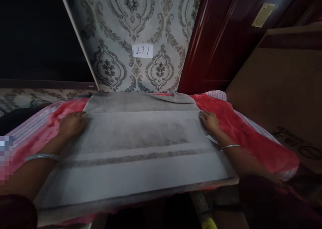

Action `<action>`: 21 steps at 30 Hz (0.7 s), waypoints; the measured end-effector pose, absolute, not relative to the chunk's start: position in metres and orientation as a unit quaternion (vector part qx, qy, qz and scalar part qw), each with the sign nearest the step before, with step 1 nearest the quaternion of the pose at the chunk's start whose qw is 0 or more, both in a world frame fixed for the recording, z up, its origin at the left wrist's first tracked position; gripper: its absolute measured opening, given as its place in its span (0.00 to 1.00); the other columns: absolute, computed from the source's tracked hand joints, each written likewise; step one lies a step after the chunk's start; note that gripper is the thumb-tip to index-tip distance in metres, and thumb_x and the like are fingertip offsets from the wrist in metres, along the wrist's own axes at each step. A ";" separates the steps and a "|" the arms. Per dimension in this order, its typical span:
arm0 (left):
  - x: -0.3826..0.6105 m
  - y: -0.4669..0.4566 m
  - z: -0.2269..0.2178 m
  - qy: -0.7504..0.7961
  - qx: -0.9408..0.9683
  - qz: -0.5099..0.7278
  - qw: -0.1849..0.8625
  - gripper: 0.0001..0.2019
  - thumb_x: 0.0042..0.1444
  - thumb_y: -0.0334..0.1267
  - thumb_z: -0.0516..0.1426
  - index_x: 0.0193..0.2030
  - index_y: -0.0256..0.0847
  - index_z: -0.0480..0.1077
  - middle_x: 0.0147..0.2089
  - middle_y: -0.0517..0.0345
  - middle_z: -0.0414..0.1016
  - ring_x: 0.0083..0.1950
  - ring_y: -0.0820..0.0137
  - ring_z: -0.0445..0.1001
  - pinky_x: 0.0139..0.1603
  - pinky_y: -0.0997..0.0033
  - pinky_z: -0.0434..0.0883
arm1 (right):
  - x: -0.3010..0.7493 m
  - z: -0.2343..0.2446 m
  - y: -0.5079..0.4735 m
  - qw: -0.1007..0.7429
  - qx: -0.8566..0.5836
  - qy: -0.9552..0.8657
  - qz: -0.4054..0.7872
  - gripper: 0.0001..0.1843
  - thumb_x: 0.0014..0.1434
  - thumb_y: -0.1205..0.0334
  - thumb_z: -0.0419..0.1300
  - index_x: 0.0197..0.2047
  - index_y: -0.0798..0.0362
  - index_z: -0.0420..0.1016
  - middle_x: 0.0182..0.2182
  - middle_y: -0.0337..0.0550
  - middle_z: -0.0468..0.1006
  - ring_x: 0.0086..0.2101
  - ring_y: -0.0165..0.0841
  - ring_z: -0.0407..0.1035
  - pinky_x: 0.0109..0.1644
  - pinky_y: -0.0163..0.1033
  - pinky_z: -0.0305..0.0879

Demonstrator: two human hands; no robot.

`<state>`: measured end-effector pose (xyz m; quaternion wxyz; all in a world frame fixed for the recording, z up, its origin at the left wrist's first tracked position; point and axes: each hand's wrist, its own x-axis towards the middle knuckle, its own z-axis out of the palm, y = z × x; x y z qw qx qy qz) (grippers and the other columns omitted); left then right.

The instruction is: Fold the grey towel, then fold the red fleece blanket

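Note:
A grey towel [141, 131] with a darker stripe across it lies spread in front of me, its upper layer ending in a straight edge toward the wall. At the left end of that edge, my left hand [72, 124] has its fingers closed on the cloth. My right hand [210, 121] grips the opposite end, fingers closed on the corner. A small white label [212, 139] sticks out below my right wrist. Beyond the edge, more grey cloth shows, with one part [176, 98] turned over near the wall.
Under the towel, a red blanket [241, 135] and a striped pink-and-white cloth [32, 123] cover the table. A cardboard box [284, 88] stands at the right. A dark screen [42, 38] is at the left, and a paper marked 277 [142, 50] is on the patterned wall.

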<state>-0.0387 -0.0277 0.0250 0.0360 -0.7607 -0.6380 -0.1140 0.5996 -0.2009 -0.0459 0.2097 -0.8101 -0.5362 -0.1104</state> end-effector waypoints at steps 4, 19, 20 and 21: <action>0.013 -0.004 0.013 -0.528 -0.841 -0.097 0.063 0.25 0.63 0.44 0.44 0.58 0.35 0.71 0.63 0.38 0.73 0.67 0.50 0.68 0.66 0.49 0.62 | 0.594 -0.051 -0.155 0.230 -0.735 -0.632 -0.084 0.23 0.67 0.59 0.51 0.59 0.53 0.78 0.58 0.54 0.77 0.59 0.48 0.68 0.64 0.56 0.61; 0.058 0.054 -0.017 -0.513 -0.856 -0.063 0.018 0.20 0.65 0.45 0.44 0.42 0.42 0.76 0.49 0.46 0.80 0.51 0.58 0.77 0.53 0.63 0.71 | 0.601 -0.066 -0.107 0.275 -0.713 -0.644 -0.031 0.11 0.61 0.58 0.56 0.35 0.51 0.78 0.36 0.49 0.81 0.40 0.42 0.72 0.48 0.45 0.67; 0.059 0.054 -0.018 -0.518 -0.854 -0.043 0.015 0.20 0.65 0.45 0.43 0.41 0.42 0.76 0.49 0.46 0.80 0.51 0.58 0.77 0.53 0.63 0.71 | 0.601 -0.069 -0.107 0.264 -0.718 -0.644 -0.028 0.11 0.61 0.58 0.55 0.34 0.51 0.78 0.36 0.49 0.81 0.40 0.43 0.72 0.48 0.45 0.67; 0.060 0.053 -0.018 -0.522 -0.852 -0.025 0.014 0.20 0.65 0.45 0.43 0.41 0.42 0.75 0.49 0.46 0.80 0.51 0.58 0.77 0.52 0.63 0.71 | 0.601 -0.071 -0.107 0.251 -0.723 -0.643 -0.026 0.11 0.61 0.58 0.55 0.34 0.51 0.78 0.36 0.49 0.81 0.40 0.43 0.72 0.48 0.46 0.67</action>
